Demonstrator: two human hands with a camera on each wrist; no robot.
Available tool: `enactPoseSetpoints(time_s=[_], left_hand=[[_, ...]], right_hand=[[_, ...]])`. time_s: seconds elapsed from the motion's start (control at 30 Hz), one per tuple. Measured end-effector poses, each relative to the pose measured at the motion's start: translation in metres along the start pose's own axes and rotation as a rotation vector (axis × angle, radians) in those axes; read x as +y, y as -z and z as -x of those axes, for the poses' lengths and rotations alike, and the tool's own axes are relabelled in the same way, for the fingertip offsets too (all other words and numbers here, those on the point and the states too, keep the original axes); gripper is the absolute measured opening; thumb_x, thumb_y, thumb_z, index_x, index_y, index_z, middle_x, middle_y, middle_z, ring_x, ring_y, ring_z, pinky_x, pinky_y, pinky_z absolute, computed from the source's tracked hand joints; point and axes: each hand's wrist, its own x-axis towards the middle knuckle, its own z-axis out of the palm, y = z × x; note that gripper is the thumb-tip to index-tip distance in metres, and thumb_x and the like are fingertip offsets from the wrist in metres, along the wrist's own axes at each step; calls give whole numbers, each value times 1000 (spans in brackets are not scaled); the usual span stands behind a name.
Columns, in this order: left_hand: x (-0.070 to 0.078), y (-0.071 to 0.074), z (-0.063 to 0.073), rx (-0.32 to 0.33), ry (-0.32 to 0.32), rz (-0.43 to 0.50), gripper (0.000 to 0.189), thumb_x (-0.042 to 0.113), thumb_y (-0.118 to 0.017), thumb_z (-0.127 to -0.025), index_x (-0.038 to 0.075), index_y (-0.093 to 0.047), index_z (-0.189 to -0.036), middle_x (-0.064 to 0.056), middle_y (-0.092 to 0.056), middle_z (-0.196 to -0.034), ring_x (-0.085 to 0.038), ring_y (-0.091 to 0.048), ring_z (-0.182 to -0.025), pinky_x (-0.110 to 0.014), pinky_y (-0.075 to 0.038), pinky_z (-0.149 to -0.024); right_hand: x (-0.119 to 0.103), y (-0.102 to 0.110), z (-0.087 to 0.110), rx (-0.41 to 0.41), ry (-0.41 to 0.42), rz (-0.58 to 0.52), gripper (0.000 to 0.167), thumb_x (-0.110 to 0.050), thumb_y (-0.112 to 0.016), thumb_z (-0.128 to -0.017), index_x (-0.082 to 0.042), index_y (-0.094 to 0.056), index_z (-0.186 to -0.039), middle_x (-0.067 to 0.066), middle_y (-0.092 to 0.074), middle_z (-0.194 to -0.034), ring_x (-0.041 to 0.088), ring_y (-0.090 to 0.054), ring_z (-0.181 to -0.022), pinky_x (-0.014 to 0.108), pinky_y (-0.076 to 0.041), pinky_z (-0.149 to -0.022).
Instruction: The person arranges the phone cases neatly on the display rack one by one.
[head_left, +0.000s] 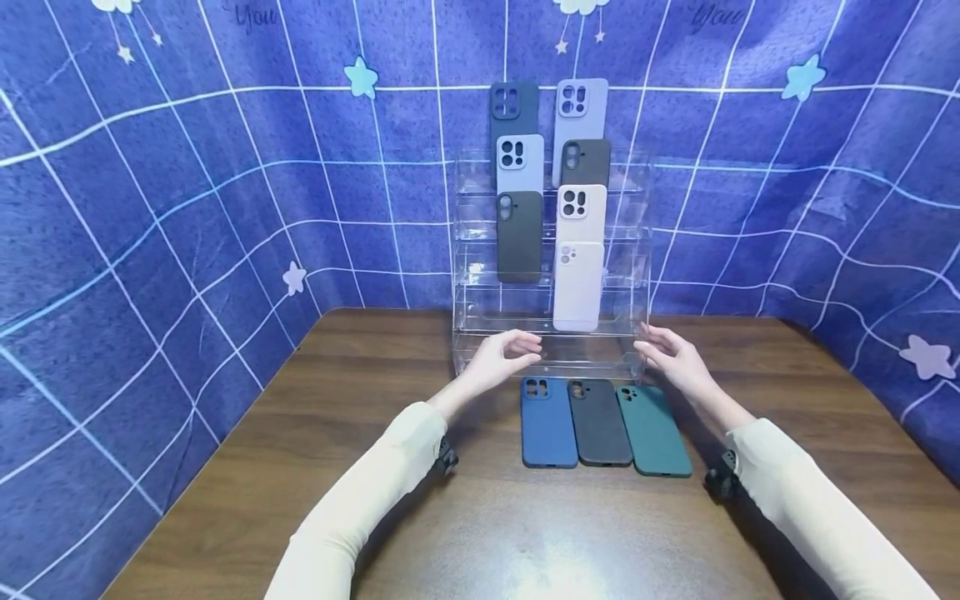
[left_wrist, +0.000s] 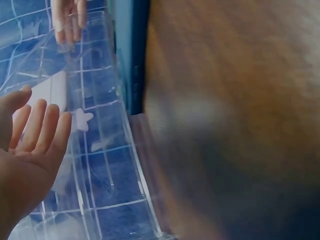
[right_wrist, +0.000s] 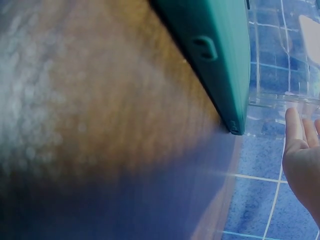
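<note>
A clear tiered display rack (head_left: 480, 321) stands at the back of the table with several phone cases on its steps. My left hand (head_left: 504, 357) is in front of its lower left part, fingers loosely bent and nothing between them. At the rack's lower right edge is my right hand (head_left: 673, 358), its fingertips right by the clear side and no case held. Between the hands and below them, a blue phone case (head_left: 550, 425), a black phone case (head_left: 602, 425) and a green phone case (head_left: 654, 432) lie side by side on the table.
The lowest case on the rack is a pale pink phone case (head_left: 578, 287), with a dark phone case (head_left: 519, 237) up to its left. A blue grid-patterned cloth (head_left: 225, 167) hangs behind and beside the wooden table (head_left: 360, 392).
</note>
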Motion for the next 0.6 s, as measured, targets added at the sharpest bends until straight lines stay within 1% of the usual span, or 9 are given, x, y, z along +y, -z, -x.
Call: enactPoseSetpoints(time_s=[0.1, 0.2, 0.27, 0.43, 0.6], left_hand=[[-2, -1, 3, -32, 11, -26, 30, 18, -66, -88, 5, -63, -115, -5, -70, -108, -16, -66, -99, -27, -53, -87], [-5, -2, 6, -71, 31, -53, 30, 19, -65, -89, 5, -64, -115, -3, -70, -110, -15, -65, -103, -29, -51, -91], [-7, -3, 8, -105, 38, -71, 30, 20, -65, -89, 5, -64, -115, -4, -69, -112, -16, -64, -105, -32, -50, -94], [-13, -5, 12, -194, 59, -144, 27, 26, -63, -90, 10, -66, -112, -3, -68, -113, -17, -62, -109, -34, -47, -99], [-14, -5, 15, -253, 89, -190, 25, 28, -61, -91, 12, -67, -111, -2, -69, -112, -19, -60, -112, -34, -46, -100]], right_hand=[[-1, 0, -1, -3, -7, -2, 51, -15, -56, -95, 11, -38, -135, 31, -36, -140, -13, -58, -92, 9, -50, -81], [-2, 1, -2, -1, -5, 3, 51, -15, -56, -95, 10, -38, -135, 30, -37, -140, -14, -58, -92, 9, -50, -80], [-2, 1, -2, -1, -1, 12, 51, -15, -55, -95, 10, -38, -135, 30, -37, -140, -14, -58, -92, 9, -50, -80], [-1, 1, -2, -2, -2, 27, 50, -16, -54, -96, 8, -39, -136, 30, -38, -139, -13, -58, -91, 10, -50, -80], [0, 0, 0, -6, 6, 17, 48, -11, -53, -96, 10, -38, -136, 31, -38, -139, -15, -57, -90, 10, -50, -80]])
